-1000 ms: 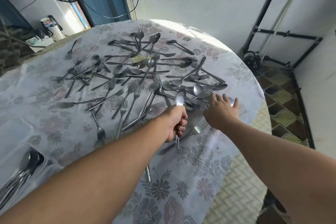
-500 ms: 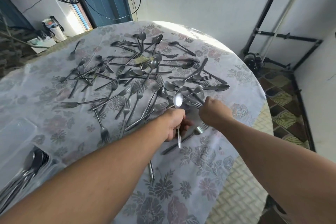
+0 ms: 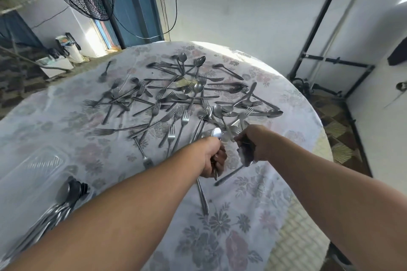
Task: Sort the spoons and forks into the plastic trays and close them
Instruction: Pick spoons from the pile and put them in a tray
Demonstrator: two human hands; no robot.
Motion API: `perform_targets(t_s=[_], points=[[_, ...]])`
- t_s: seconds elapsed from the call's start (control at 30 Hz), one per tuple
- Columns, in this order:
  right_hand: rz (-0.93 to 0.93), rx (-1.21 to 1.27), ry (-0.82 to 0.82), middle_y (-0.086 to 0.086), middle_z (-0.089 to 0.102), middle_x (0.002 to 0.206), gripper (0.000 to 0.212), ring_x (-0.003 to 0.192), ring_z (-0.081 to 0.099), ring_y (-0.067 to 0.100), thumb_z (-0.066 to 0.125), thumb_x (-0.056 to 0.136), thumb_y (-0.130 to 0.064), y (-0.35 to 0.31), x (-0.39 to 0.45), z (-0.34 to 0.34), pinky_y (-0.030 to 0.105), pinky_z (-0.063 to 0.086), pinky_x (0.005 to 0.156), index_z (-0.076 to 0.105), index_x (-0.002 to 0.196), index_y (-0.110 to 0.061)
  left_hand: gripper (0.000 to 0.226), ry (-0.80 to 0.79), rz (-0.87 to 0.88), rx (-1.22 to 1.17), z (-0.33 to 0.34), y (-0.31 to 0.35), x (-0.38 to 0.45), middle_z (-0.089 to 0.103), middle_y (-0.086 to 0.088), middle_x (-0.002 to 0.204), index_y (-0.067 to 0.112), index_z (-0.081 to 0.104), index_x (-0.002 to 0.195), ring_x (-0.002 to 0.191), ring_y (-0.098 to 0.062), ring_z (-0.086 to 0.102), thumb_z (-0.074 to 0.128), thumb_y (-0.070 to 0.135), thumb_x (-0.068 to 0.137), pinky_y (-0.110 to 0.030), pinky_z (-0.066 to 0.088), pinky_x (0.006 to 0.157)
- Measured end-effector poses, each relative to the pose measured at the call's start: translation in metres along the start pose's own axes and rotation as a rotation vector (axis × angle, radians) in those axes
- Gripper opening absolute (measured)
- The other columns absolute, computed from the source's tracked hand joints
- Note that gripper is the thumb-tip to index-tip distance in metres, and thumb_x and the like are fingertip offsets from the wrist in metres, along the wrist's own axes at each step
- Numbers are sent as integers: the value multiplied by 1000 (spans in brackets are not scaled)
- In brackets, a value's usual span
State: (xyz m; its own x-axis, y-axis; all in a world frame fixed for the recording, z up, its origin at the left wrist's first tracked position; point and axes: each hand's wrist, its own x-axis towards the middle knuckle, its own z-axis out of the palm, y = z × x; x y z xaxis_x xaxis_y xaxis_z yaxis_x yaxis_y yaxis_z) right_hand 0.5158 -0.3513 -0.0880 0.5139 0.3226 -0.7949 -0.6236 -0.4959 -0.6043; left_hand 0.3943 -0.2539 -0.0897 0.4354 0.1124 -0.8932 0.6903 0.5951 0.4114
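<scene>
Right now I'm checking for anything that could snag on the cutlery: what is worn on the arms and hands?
Nothing visible. Both forearms are bare as far as the picture shows: no sleeves, gloves, watch or bracelets. The left hand and right hand show no rings, though some fingers are curled out of sight.

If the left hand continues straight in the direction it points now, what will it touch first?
The left hand, fisted around a spoon, points up-table toward the pile. Probably it would first meet the crossed spoons and forks lying just beyond the spoon's bowl, though its height above the table is hard to judge.
</scene>
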Motion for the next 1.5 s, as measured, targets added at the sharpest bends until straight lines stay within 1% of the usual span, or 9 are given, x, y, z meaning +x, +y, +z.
perform_targets(t_s=[0.27, 0.37, 0.6, 0.73, 0.87, 0.97, 1.07, 1.33, 1.5], points=[[-310, 182, 60, 3, 72, 80, 17, 62, 57, 18, 42, 107, -12, 32, -39, 55, 24, 46, 56, 58, 103, -9, 41, -17, 75, -49, -38, -32, -27, 51, -1, 50, 10, 59, 71, 36, -9, 46, 32, 6, 103, -16, 40, 39], [-484, 165, 94, 2, 74, 90, 14, 65, 60, 18, 40, 111, -17, 39, -60, 80, 24, 47, 51, 52, 114, -11, 41, 52, 91, -101, -59, -46, -36, 40, 3, 51, 16, 50, 67, 33, -8, 29, 29, 10, 103, -15, 28, 36], [-829, 9, 148, -4, 72, 116, 18, 67, 57, 24, 39, 108, -17, 44, -91, 140, 41, 51, 60, 49, 104, -31, 59, 17, 74, -198, -112, -58, -68, 36, 6, 52, 17, 49, 54, 37, -11, 15, 54, 57, 96, -19, 14, 43], [-1032, -193, 198, -5, 70, 91, 9, 64, 54, 18, 40, 108, -28, 57, -101, 178, 43, 46, 59, 49, 108, -30, 58, -38, 120, -284, -136, -59, -82, 55, 2, 58, 14, 55, 67, 39, -9, 18, 54, 66, 92, -21, 17, 46], [-1177, -408, 133, -3, 58, 79, 8, 66, 58, 15, 42, 108, -24, 71, -110, 199, 31, 40, 58, 48, 110, -28, 73, -46, 181, -404, -152, -57, -91, 40, 1, 42, 11, 50, 39, 53, -8, 15, 64, 60, 91, -21, 9, 70], [-1249, -597, 68, 0, 65, 110, 22, 100, 65, 13, 44, 108, -19, 86, -107, 205, 28, 47, 75, 51, 124, -32, 51, -54, 235, -382, -167, -56, -91, 39, 4, 47, 17, 55, 53, 43, -7, 24, 66, 46, 93, -17, 17, 54], [-1322, -763, -6, -3, 45, 155, 45, 154, 21, 10, 47, 105, -9, 96, -101, 208, 37, 30, 121, 49, 147, -26, 27, -63, 290, -415, -184, -57, -91, 42, 6, 58, 20, 63, 74, 48, -7, 30, 62, 36, 96, -18, 23, 43], [-1405, -997, 20, -17, 10, 170, 39, 158, -5, 16, 38, 110, -26, 104, -96, 256, 41, 14, 124, 49, 147, -31, 29, 54, 453, -208, -259, -42, -110, 48, -1, 57, 14, 67, 71, 43, -11, 43, 76, 32, 91, -23, 33, 48], [-1281, -665, 237, 3, 50, 150, 39, 133, 50, 18, 44, 109, -18, 112, -111, 313, 36, 44, 109, 54, 145, -27, 37, 162, 465, -142, -324, -36, -122, 47, 3, 50, 16, 70, 64, 39, -10, 28, 64, 29, 98, -23, 23, 42]])
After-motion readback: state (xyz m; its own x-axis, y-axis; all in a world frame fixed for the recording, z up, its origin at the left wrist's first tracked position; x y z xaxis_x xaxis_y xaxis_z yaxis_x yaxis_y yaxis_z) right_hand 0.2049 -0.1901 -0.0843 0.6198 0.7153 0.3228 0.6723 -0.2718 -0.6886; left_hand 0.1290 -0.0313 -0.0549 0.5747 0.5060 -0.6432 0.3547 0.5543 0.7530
